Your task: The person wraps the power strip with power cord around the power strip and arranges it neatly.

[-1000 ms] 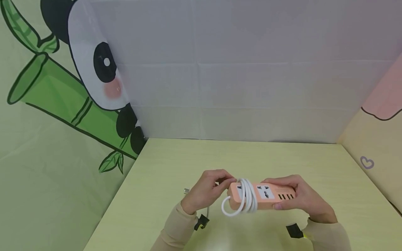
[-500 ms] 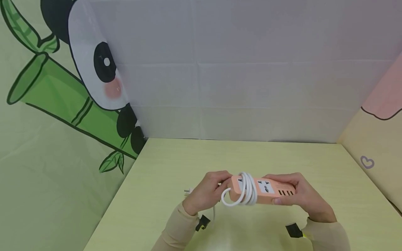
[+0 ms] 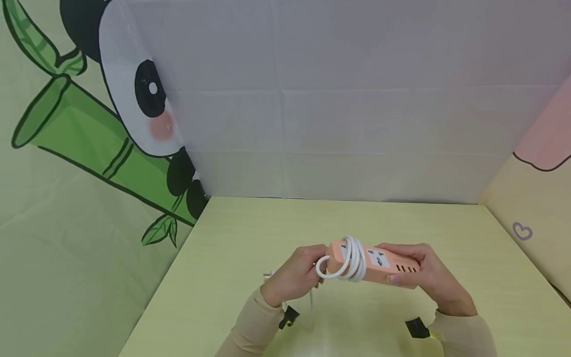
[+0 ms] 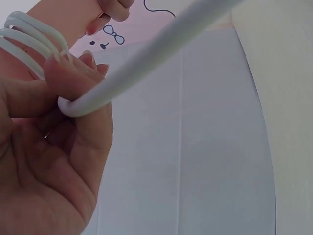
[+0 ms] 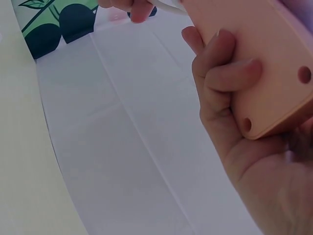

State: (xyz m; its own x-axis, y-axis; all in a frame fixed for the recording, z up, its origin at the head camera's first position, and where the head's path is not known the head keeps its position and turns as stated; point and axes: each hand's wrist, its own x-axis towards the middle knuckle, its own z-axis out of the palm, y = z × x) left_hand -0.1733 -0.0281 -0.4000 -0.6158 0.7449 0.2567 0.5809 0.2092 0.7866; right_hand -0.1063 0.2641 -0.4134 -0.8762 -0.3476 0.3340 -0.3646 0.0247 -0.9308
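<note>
An orange power strip (image 3: 390, 267) with white sockets and several dark slots is held up over the table, its left end tilted up. My right hand (image 3: 439, 277) grips its right end, thumb in front; the right wrist view shows fingers (image 5: 234, 76) curled against its underside. White cord (image 3: 355, 260) is wound several times round the left half. At the left end my left hand (image 3: 295, 275) pinches the cord (image 4: 142, 66) between thumb and fingers. The loose part of the cord hangs below that hand, and the plug (image 3: 268, 274) shows just left of it, partly hidden.
The pale yellow table (image 3: 250, 223) lies beneath both hands. A grey-white backdrop (image 3: 339, 124) rises at its back edge, with a panda and bamboo panel (image 3: 89, 134) on the left and a pink and cream panel (image 3: 540, 198) on the right. Black tabs hang at both sleeves.
The power strip's left end has risen and the strip has tilted. My left hand has moved slightly right and down, behind the cord loop. The right hand has shifted a little upward.
</note>
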